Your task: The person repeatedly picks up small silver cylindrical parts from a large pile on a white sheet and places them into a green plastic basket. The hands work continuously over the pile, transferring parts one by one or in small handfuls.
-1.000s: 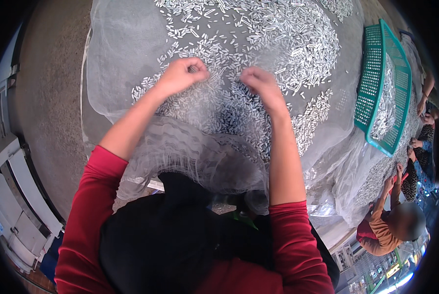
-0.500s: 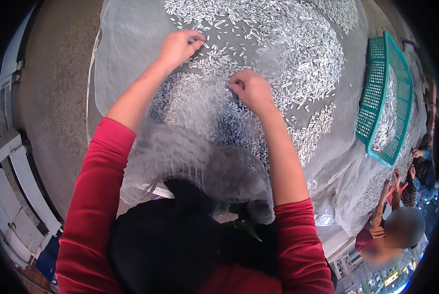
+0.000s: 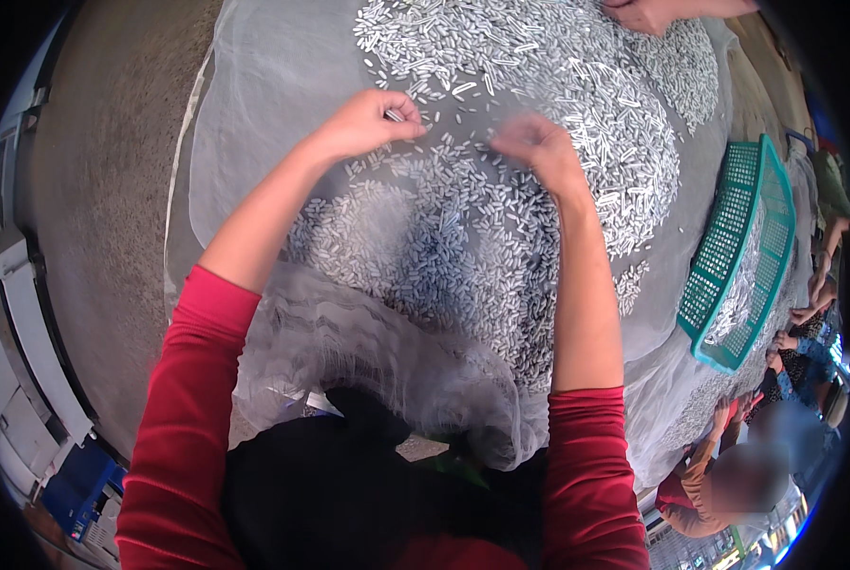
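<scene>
My left hand (image 3: 373, 123) hovers over the left edge of the loose silvery pieces, its fingers curled together. A small pale, rod-shaped piece (image 3: 393, 115) shows between its thumb and fingers. My right hand (image 3: 542, 152) is above the middle of the spread, its fingertips smeared by motion, so what they hold is unclear. Beneath and in front of both hands lies a heap of short silvery pellet-like pieces (image 3: 434, 228). Farther right and back is a pile with many longer silvery pieces (image 3: 615, 142). Both lie on sheer grey mesh cloth (image 3: 264, 123).
A teal plastic basket (image 3: 729, 228) holding silvery strips stands at the right. Another person's hand (image 3: 643, 13) reaches over the pile at the far right. Bunched mesh (image 3: 377, 332) lies along the near edge. Other people (image 3: 719, 475) work at the lower right.
The view has shifted, so the basket and piles sit lower. My right hand has moved right and away from the near heap. Another person's hand has come in at the far right.
</scene>
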The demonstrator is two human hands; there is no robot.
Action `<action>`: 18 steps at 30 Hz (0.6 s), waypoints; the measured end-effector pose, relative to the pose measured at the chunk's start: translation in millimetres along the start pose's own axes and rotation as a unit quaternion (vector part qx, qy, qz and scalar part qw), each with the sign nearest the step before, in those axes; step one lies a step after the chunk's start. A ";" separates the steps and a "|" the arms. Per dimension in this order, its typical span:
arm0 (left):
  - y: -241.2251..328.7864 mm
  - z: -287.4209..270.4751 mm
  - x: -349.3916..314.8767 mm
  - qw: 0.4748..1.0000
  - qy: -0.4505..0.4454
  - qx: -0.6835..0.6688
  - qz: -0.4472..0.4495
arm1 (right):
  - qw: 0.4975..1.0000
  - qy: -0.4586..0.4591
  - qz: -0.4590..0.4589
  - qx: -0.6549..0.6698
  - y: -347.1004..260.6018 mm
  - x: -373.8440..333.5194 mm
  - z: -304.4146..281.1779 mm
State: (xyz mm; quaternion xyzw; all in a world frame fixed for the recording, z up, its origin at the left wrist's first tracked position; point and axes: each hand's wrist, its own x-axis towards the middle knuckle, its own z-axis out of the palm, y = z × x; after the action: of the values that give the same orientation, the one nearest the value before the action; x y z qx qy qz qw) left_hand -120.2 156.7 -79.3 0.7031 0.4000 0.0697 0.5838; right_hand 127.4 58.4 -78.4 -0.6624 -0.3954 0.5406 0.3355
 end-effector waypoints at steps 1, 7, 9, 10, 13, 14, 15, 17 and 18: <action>-0.4 -5.1 -4.9 0.998 -0.013 -0.043 -0.041 | 1.000 0.007 0.005 -0.010 -4.7 7.0 -2.4; 0.5 -21.1 -26.4 0.966 -0.029 -0.223 -0.126 | 0.965 -0.057 -0.006 0.255 -27.4 30.9 -5.0; -0.2 -24.5 -30.4 0.960 -0.023 -0.251 -0.125 | 0.993 -0.053 0.007 0.109 -32.4 33.5 -3.3; -0.6 -25.7 -32.3 0.959 -0.019 -0.255 -0.125 | 0.998 -0.051 0.009 0.035 -34.3 34.0 -3.0; -0.9 -29.3 -36.3 0.950 -0.017 -0.285 -0.129 | 0.997 -0.073 0.005 -0.036 -37.7 33.5 -6.2; -0.5 -30.2 -37.4 0.946 -0.018 -0.298 -0.129 | 0.996 -0.075 -0.015 -0.042 -37.4 33.0 -7.3; 0.1 -30.9 -38.3 0.941 -0.015 -0.312 -0.127 | 0.996 -0.075 -0.003 0.053 -37.4 34.5 -8.6; 1.4 -31.8 -39.3 0.932 -0.011 -0.344 -0.118 | 0.970 -0.112 -0.020 0.216 -35.2 38.1 -7.8; 2.0 -31.9 -39.2 0.925 -0.007 -0.361 -0.122 | 0.951 -0.115 -0.017 0.285 -33.7 40.7 -6.0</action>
State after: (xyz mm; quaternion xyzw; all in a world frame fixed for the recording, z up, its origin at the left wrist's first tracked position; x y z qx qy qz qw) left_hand -163.5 155.9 -53.3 0.3916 0.4260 0.1328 0.8047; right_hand 132.1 110.0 -66.2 -0.4657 -0.2716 0.6977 0.4718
